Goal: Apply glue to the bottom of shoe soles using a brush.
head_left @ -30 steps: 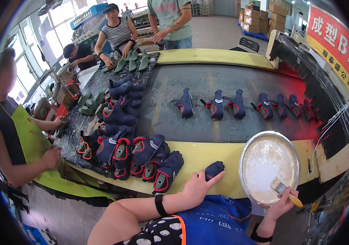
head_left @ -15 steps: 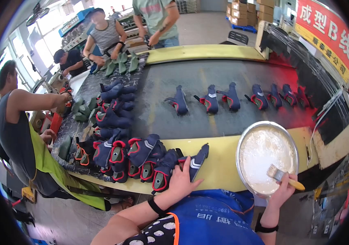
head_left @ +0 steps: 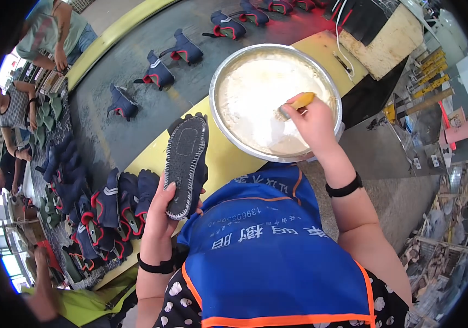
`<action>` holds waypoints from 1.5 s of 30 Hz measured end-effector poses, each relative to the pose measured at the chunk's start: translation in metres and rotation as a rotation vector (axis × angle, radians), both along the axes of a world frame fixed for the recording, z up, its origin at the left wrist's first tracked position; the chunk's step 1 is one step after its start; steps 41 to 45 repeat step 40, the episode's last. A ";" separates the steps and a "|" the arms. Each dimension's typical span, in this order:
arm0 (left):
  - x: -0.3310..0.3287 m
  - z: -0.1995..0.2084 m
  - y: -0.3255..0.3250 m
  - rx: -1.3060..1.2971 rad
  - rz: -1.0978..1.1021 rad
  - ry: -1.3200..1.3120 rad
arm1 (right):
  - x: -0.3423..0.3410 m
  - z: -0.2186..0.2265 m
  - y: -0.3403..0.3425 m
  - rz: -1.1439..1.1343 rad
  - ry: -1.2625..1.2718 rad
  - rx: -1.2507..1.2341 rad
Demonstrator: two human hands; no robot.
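My left hand [head_left: 163, 210] grips a dark shoe upper [head_left: 186, 164] on its last, turned so the grey, white-stitched bottom faces up. My right hand [head_left: 316, 121] is closed round a brush with a yellow handle [head_left: 303, 100]. Its bristle end reaches into a metal bowl [head_left: 218, 117] of creamy white liquid; fingers and glare partly hide the bristles. The bowl stands to the right of the shoe upper, at the yellow table edge [head_left: 149, 156].
Beyond the edge, navy shoe uppers [head_left: 183, 48] stand in a row on a dark conveyor belt [head_left: 100, 76], running into red light. A pile of shoe uppers [head_left: 108, 210] lies at left. Co-workers [head_left: 18, 106] stand at far left. Racks [head_left: 447, 262] are at right.
My left hand has lifted a shoe upper off the pile's edge and turned it bottom up. My right hand has moved the brush further into the bowl. The view has swung to the right.
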State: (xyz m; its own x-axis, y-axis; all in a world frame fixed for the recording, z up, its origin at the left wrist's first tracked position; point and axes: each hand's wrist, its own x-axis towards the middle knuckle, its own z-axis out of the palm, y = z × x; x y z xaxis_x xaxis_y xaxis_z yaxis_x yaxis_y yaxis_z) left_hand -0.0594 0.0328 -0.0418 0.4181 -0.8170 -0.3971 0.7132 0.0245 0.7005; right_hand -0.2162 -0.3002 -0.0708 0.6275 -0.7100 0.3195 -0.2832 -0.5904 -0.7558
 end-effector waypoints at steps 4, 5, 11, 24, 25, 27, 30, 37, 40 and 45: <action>-0.014 0.015 -0.025 0.145 -0.023 -0.350 | 0.004 0.004 0.005 0.049 0.133 0.019; -0.014 0.014 -0.028 0.143 -0.052 -0.366 | 0.003 0.004 0.005 0.050 0.126 0.020; -0.010 0.021 -0.052 0.173 -0.247 -0.449 | -0.009 0.036 0.010 0.014 -0.137 -0.112; -0.009 0.037 -0.074 0.117 -0.379 -0.471 | -0.009 0.055 0.016 0.377 -0.147 -0.218; -0.009 0.037 -0.072 0.119 -0.375 -0.472 | -0.011 0.058 0.013 0.307 -0.078 -0.237; -0.007 0.037 -0.069 0.123 -0.370 -0.425 | -0.011 0.058 0.020 0.318 -0.187 -0.127; -0.006 0.037 -0.066 0.154 -0.397 -0.353 | -0.007 0.069 0.037 0.408 -0.386 -0.019; -0.011 0.034 -0.061 0.070 -0.376 -0.471 | -0.007 0.049 0.030 0.201 -0.224 0.131; -0.011 0.028 -0.059 0.070 -0.365 -0.596 | -0.011 0.051 0.033 0.088 -0.181 0.195; -0.011 0.028 -0.059 0.070 -0.365 -0.596 | -0.011 0.051 0.033 0.088 -0.181 0.195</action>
